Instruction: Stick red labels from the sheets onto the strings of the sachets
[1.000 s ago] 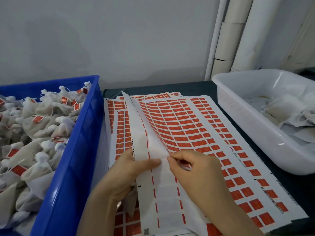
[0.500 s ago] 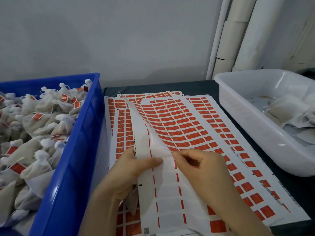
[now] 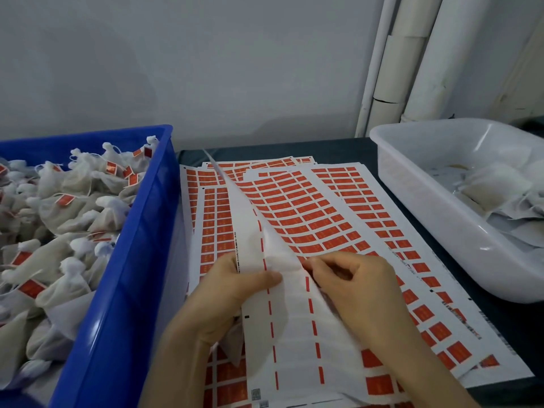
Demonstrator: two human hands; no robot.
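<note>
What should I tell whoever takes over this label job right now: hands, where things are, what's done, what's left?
Left hand: grips the left edge of the top label sheet, thumb on top; the sheet is lifted and curled.
Right hand: pinches the same sheet by its nearest red labels; cannot tell if one is free.
Done: labelled sachets fill the blue crate, left.
Left: plain sachets in the white tub, right.
The top sheet's near columns are stripped; the lower sheets look mostly full.
</note>
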